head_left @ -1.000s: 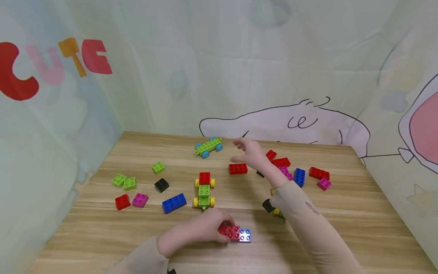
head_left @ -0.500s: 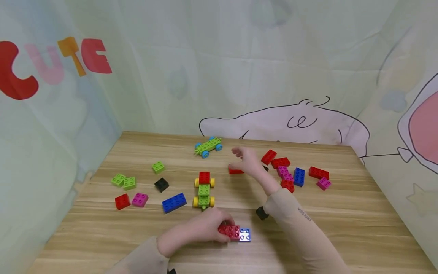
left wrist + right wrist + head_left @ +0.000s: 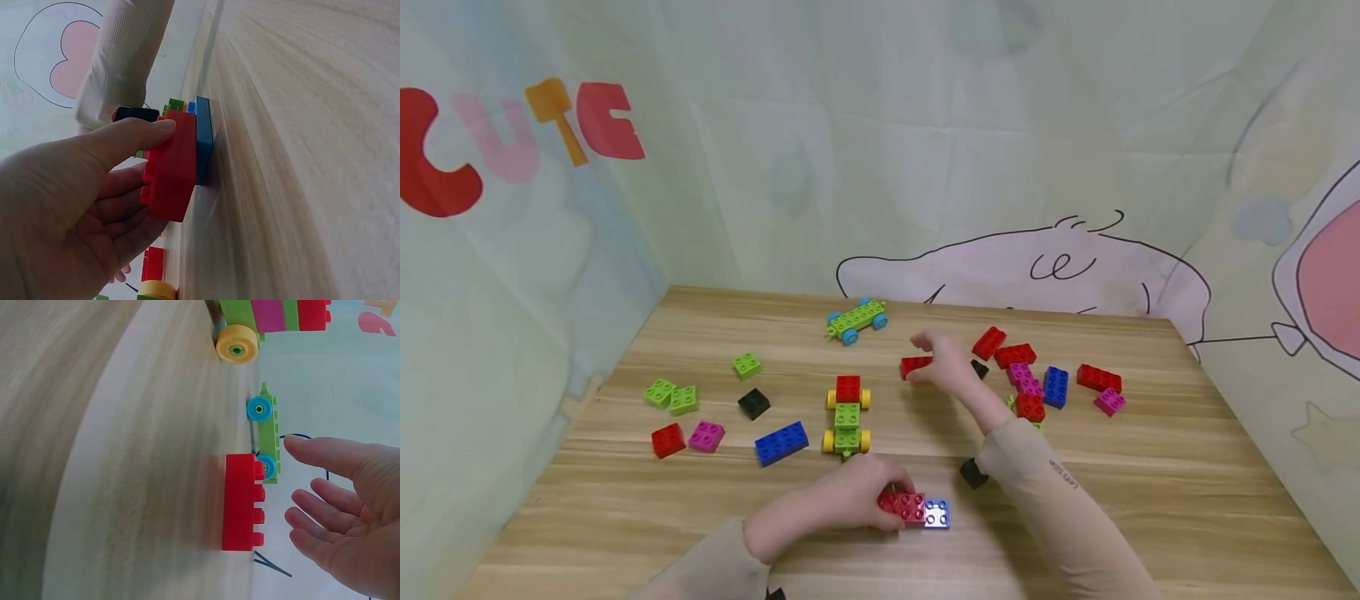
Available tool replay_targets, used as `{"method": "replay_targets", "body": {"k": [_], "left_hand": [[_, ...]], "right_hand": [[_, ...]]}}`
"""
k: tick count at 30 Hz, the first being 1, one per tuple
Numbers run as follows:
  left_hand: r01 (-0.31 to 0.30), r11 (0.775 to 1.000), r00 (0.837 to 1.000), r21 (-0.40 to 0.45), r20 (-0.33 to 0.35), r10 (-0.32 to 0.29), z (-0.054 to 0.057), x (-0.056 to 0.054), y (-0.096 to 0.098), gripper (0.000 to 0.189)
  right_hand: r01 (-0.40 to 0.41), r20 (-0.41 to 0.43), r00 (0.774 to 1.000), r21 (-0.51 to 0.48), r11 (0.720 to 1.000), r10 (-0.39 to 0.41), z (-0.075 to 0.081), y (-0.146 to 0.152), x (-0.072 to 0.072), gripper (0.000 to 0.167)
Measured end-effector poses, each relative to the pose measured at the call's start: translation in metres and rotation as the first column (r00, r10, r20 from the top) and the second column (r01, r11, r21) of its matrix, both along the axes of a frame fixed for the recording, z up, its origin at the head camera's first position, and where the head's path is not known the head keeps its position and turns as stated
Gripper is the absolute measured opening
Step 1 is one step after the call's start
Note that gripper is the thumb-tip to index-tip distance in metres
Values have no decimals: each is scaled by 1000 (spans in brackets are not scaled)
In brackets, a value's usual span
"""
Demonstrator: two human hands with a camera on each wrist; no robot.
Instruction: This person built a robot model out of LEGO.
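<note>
Near the front of the table my left hand (image 3: 861, 496) holds a red building brick (image 3: 175, 165) between thumb and fingers. That brick sits on a blue brick (image 3: 937, 514), which sticks out to its right. My right hand (image 3: 946, 364) hovers by a long red brick (image 3: 240, 502) lying farther back, which it partly covers in the head view. In the right wrist view its thumb and fingers are spread apart, with nothing between them, just above the studs of that brick.
A yellow-wheeled car (image 3: 847, 417) of stacked bricks stands mid-table; behind it is a blue-wheeled green base (image 3: 857, 320). Loose bricks lie left, including a blue one (image 3: 782, 444). More are clustered right, including a blue one (image 3: 1056, 387). A black brick (image 3: 973, 473) is by the right sleeve.
My right hand has come down and nearer, close to the long red brick. My left hand keeps its hold on the red brick in the same spot.
</note>
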State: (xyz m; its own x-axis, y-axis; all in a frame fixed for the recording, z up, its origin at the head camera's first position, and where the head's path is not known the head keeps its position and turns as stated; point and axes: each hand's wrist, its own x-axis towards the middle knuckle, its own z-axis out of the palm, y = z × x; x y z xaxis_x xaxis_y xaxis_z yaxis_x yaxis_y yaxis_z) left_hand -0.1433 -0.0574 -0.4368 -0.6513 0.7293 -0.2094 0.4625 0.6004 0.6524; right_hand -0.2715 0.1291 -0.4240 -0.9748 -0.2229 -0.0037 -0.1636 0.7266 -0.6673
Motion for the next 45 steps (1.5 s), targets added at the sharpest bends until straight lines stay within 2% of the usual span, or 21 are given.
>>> {"method": "replay_targets", "body": {"k": [9, 18, 26, 45], "left_hand": [[11, 1000, 1000, 0, -11, -11, 0, 0, 0, 33], [13, 1000, 1000, 9, -12, -12, -1, -1, 0, 33], [13, 1000, 1000, 9, -13, -13, 0, -1, 0, 33], [20, 1000, 999, 2, -41, -20, -4, -2, 0, 33]], "right_hand": [[18, 49, 999, 4, 1000, -18, -6, 0, 1, 56], [-3, 55, 999, 39, 999, 1, -11, 2, -1, 57], [-1, 68, 998, 34, 999, -1, -15, 3, -2, 56], [17, -16, 1000, 12, 1000, -17, -20, 0, 2, 39]]}}
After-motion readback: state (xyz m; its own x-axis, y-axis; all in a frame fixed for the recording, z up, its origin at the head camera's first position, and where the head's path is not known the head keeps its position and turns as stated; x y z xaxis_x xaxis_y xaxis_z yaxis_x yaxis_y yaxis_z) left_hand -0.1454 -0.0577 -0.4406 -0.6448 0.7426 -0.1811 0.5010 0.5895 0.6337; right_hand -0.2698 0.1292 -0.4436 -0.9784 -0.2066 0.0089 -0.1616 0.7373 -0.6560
